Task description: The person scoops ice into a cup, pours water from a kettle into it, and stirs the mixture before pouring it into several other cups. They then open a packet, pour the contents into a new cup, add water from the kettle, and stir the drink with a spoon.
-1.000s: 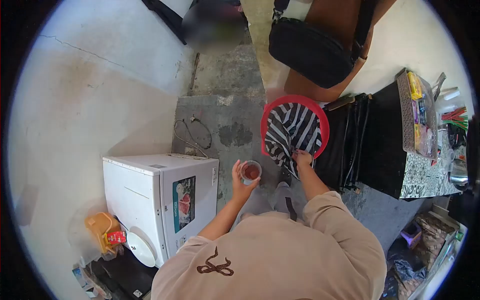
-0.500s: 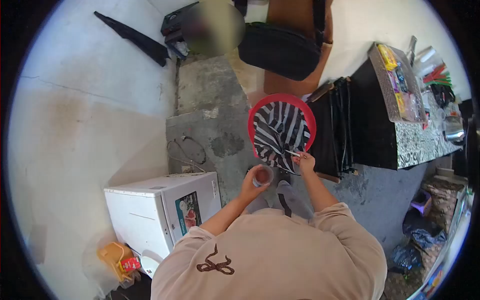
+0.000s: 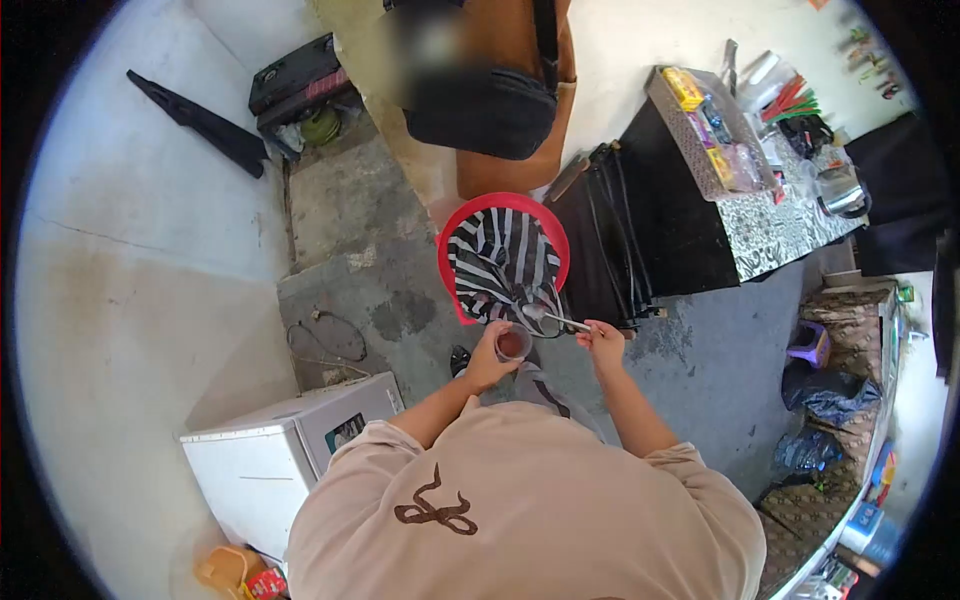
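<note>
My left hand [image 3: 489, 362] is wrapped round a clear cup [image 3: 514, 343] with a reddish-brown content, held in front of my body. In my right hand [image 3: 604, 346] is a metal spoon [image 3: 560, 318], gripped by its handle, its bowl pointing left above and to the right of the cup. Beyond both hands stands a red basin [image 3: 564, 240] on the floor, with a black-and-white striped cloth [image 3: 500, 250] lying in it. The spoon's bowl overlaps the cloth's near edge in this view.
A white fridge [image 3: 245, 460] stands at left. On the right, a table with a patterned cover [image 3: 790, 235] carries a basket [image 3: 690, 165] of packets and a metal kettle [image 3: 840, 190]. Folded black frames [image 3: 605, 235] lean beside the basin. A purple stool [image 3: 812, 345] is farther right.
My view has turned to the right, so the room shifts left. My right hand has drawn the spoon away from the cloth, and its bowl now shows near the cup.
</note>
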Tool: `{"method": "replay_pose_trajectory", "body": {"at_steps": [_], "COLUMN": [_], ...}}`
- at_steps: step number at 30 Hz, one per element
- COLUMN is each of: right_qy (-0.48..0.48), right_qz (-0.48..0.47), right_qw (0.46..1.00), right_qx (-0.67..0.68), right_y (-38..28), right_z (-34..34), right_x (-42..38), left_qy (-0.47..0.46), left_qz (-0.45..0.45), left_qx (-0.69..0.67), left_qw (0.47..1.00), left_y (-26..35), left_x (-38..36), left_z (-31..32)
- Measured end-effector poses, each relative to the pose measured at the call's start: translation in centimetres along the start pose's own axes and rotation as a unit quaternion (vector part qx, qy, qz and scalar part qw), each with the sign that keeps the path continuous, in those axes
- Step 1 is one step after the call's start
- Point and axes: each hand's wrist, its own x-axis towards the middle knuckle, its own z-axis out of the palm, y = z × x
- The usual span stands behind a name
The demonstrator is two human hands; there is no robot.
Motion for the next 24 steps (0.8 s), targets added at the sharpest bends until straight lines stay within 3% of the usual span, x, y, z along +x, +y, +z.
{"method": "replay_pose_trajectory", "body": {"at_steps": [2,5,6,8,9,12,15,18,19,20,22,24], "right_qy": [0.0,-0.032,-0.058,-0.106,-0.115,-0.175,-0.205,-0.181,-0.21,-0.176,-0.116,-0.146], "right_qz": [-0.019,-0.151,-0.261,-0.46,-0.502,-0.477,-0.482,-0.508,-0.43,-0.39,-0.426,-0.354], "right_qw": [1.0,0.98,0.94,0.798,0.763,0.763,0.75,0.813,0.866,0.901,0.867,0.824], "right_qx": [-0.006,-0.125,-0.212,-0.373,-0.392,-0.398,-0.403,-0.217,-0.143,-0.075,-0.231,-0.417], "right_y": [-2.0,-3.7,-4.3,-5.7,-7.0,-8.9,-10.0,-10.3,-10.1,-9.9,-7.3,-5.6], "right_z": [0.1,1.1,1.2,1.6,2.2,3.4,5.1,6.6,6.7,7.5,7.5,7.5], "right_x": [-1.8,-4.6,-5.3,-6.7,-7.7,-8.6,-7.6,-6.2,-5.4,-4.4,0.5,2.8], "left_qy": [0.011,0.026,0.019,0.006,0.013,0.002,-0.004,0.042,0.057,0.08,0.123,0.132], "left_qz": [0.042,0.049,0.06,0.082,0.088,0.124,0.085,0.113,0.114,0.135,0.173,0.177], "left_qx": [-0.038,-0.005,-0.002,0.006,0.033,0.024,0.027,0.001,-0.012,0.02,0.085,0.163], "left_qw": [0.998,0.998,0.998,0.997,0.995,0.992,0.996,0.993,0.992,0.987,0.974,0.962], "left_y": [-1.4,0.4,1.0,2.2,3.5,4.8,6.8,7.4,6.5,6.1,6.2,8.3], "left_x": [0.5,1.6,2.0,2.7,2.9,3.3,2.7,2.0,2.0,1.6,0.8,-0.6], "left_z": [0.5,0.4,0.2,-0.2,-0.4,-1.1,-2.2,-3.1,-3.4,-3.8,-5.0,-6.1]}}
